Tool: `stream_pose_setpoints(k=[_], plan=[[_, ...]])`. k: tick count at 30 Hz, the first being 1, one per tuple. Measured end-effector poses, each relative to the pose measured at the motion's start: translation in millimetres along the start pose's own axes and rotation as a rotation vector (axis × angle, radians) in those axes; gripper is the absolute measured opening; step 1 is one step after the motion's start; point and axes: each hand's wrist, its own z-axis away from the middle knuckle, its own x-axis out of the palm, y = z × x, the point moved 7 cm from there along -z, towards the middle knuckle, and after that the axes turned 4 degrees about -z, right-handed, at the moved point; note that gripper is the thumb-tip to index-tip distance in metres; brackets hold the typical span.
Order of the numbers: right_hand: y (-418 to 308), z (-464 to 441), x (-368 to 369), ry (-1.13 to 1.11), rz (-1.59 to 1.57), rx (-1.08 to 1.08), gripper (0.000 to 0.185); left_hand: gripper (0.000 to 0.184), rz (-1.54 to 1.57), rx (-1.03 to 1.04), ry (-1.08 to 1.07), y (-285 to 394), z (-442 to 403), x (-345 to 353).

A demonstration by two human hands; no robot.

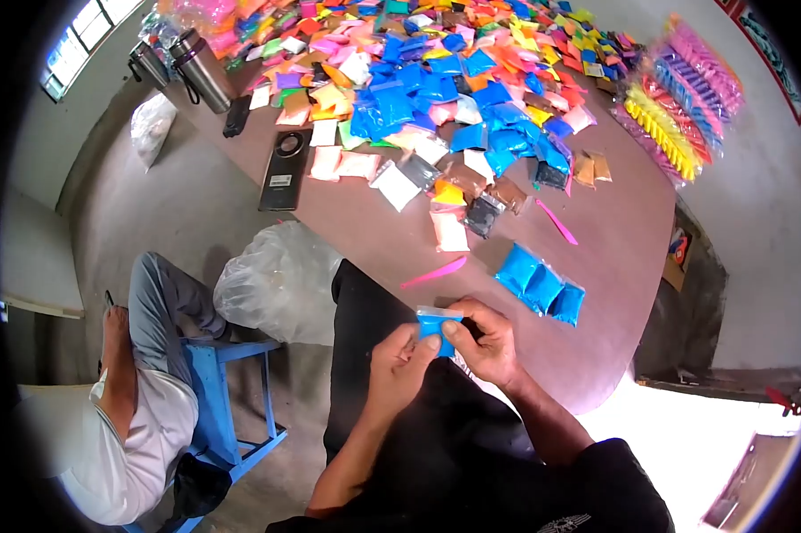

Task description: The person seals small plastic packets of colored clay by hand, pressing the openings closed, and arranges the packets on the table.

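The left hand (398, 366) and the right hand (491, 346) are close together, just below the middle. The right hand is a bit higher, on the 2 o'clock side of the left one. The left arm (354, 455) points up to 1 o'clock. The right arm (547, 417) points between 10 and 11 o'clock. Both hands are shut in a pinch. The left thumb (428, 345) points to 1 o'clock, and the right thumb (454, 333) leans to 11 o'clock. The fingers are bent.
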Motion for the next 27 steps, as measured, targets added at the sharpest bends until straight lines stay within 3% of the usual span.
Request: stream_pose_setpoints(k=[8,14,27], plan=[[-3,0,-3,-0.021,0.084,-0.061,0.017,0.015,0.047,0.021,0.082,13,1,7],[-23,2,1,-0.042,0.147,-0.132,0.013,0.015,-0.090,0.044,0.090,1,3,-5],[-22,-1,-23,-0.157,0.214,-0.040,0.017,0.017,-0.087,0.078,0.117,5,-5,14]])
